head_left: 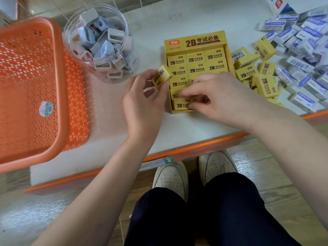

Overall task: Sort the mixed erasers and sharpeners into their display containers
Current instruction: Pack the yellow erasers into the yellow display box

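Eraser (161,77) sits in our left hand (143,100), pinched between thumb and first fingers, with the other fingers loosely curled. It hangs just beside the left wall of the box (195,42), about level with the middle rows and clear of the shelf (150,23).

Thing we'd watch: its long axis runs on a slant, up and away from us. Every eraser packed in the box lies flat with its long axis across, left to right. So we reckon it wants roughly a quarter turn and a tip flat before it can drop in.

Our right hand (214,93) is over the front right of the box, fingers bent down. Index tip and thumb sit either side of the front eraser (182,104). It looks like a light pinch to square it up, though we can't swear it isn't just a push. That hand hides the slots beside it, so we can't tell which are free.

Left hand is nearer the left column. Any gap under the right hand would lie to the right of the held eraser and towards us. Loose yellow ones (248,72) lie right of the box, and the sharpeners (106,41) are in the jar (134,55).
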{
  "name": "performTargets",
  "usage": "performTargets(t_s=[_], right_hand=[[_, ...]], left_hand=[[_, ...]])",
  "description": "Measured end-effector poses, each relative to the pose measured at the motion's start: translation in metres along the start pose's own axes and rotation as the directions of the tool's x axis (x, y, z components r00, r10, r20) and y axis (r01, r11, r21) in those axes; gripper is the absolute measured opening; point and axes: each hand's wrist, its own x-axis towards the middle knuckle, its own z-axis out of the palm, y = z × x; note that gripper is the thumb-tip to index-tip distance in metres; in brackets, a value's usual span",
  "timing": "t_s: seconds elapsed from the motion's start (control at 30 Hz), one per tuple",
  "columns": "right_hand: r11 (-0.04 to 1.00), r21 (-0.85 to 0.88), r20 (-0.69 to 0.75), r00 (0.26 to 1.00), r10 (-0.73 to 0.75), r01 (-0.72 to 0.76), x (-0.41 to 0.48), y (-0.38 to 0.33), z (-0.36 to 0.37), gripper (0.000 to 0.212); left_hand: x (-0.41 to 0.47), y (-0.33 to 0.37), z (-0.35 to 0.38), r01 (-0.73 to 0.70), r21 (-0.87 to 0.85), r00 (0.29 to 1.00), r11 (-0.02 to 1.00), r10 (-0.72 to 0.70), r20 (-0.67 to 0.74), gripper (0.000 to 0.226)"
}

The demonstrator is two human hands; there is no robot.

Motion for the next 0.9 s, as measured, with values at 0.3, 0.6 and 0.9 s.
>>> performTargets(t_s=[0.3, 0.6, 0.9], right_hand=[[0.999, 0.039, -0.017, 0.999, 0.037, -0.037, 0.008, 0.001, 0.009, 0.023], [0.995, 0.051, -0.038, 0.995, 0.090, -0.088, 0.001, 0.008, 0.002, 0.029], [0.986, 0.136, -0.130, 0.985, 0.110, -0.093, 0.005, 0.015, 0.007, 0.021]], left_hand=[[0.000, -0.001, -0.003, 0.009, 0.010, 1.000, 1.000, -0.009, -0.009, 0.026], [-0.001, -0.001, -0.002, 0.003, 0.009, 1.000, 1.000, -0.003, 0.006, 0.026], [-0.001, -0.002, -0.003, -0.001, -0.013, 1.000, 1.000, 0.001, 0.016, 0.027]])
